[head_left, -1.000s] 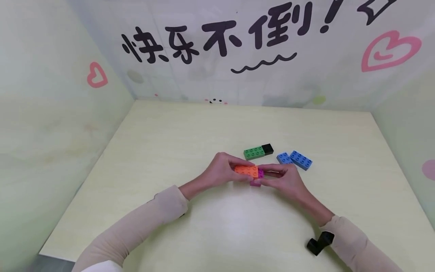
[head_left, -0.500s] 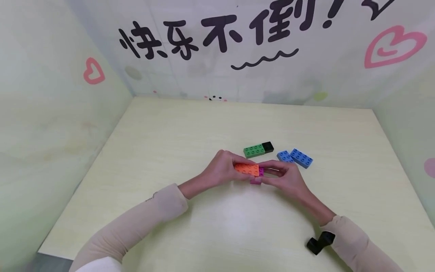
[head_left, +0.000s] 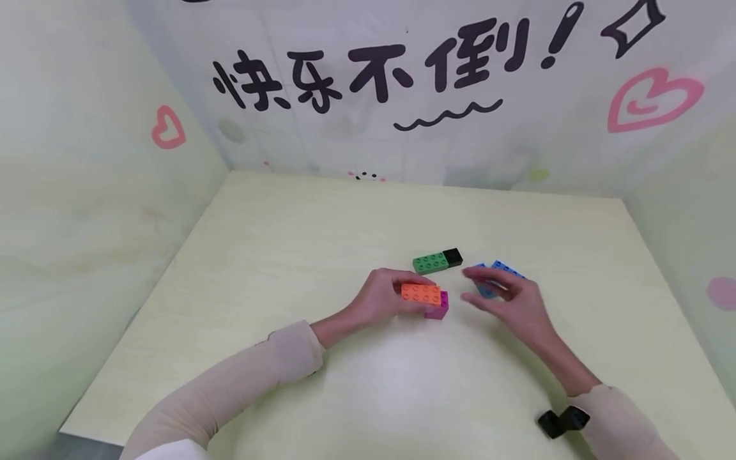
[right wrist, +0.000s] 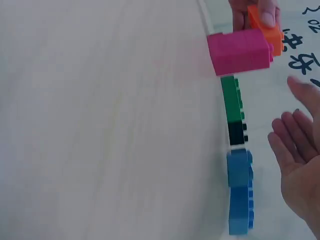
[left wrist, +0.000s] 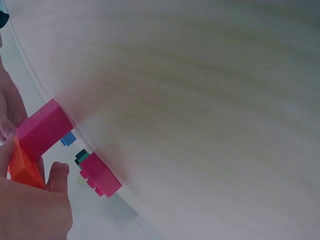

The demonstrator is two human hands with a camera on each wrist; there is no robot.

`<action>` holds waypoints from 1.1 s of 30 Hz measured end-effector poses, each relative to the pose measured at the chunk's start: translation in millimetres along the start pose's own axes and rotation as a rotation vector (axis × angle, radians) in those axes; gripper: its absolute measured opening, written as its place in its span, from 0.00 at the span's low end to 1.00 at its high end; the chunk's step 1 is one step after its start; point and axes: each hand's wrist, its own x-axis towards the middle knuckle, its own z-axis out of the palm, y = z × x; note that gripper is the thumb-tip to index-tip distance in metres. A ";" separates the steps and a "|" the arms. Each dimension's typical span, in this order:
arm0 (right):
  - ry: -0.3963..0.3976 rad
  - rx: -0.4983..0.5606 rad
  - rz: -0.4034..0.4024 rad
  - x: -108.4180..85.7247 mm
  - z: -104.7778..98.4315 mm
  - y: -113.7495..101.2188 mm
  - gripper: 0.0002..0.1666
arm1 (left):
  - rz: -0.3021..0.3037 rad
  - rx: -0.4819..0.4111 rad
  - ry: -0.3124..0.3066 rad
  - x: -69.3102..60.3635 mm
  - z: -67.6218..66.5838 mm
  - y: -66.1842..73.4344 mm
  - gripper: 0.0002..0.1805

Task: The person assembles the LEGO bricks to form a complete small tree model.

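Note:
My left hand pinches an orange studded building brick between thumb and fingers. Under its right end is a magenta brick, offset from it; the left wrist view shows the same magenta brick joined to the orange one. My right hand is apart from them, fingers spread and holding nothing, in front of two blue bricks that it partly hides. A second magenta brick lies on the table in the left wrist view; the head view hides it.
Behind the hands, a green brick lies end to end with a black brick on the pale table. Walls printed with writing and hearts stand at the back and both sides.
The right hand has let go of the bricks and moved right, towards the blue bricks. The left hand keeps its grip on the orange brick, and the magenta brick below shows more fully.

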 end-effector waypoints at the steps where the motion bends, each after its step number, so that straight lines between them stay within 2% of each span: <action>1: 0.047 -0.020 0.013 -2.5 -6.6 0.2 0.24 | -0.006 0.003 0.000 0.1 1.2 0.5 0.21; 4: 0.129 -0.108 0.091 -8.8 -18.9 3.0 0.26 | -0.021 0.007 0.006 0.0 3.0 1.0 0.20; 7: 0.143 -0.182 0.156 -11.9 -21.4 8.2 0.30 | -0.031 0.014 0.006 -0.5 3.0 0.0 0.20; 10: 0.164 -0.235 0.185 -14.5 -21.5 13.7 0.30 | -0.024 0.026 -0.005 0.1 4.2 -0.2 0.20; 19: 0.187 -0.392 0.151 -8.8 -16.2 19.2 0.32 | 0.008 0.038 -0.003 3.2 4.2 1.9 0.20; 25: 0.209 -0.517 0.076 -6.3 -8.0 20.5 0.29 | 0.048 0.071 -0.014 4.1 4.9 1.1 0.22; 29: 0.198 -0.490 0.080 -7.3 -8.7 19.3 0.27 | 0.069 0.090 -0.022 5.6 4.8 0.8 0.22; 33: 0.163 -0.323 0.112 -9.1 -11.7 16.0 0.27 | 0.052 0.100 -0.032 7.3 4.6 0.7 0.23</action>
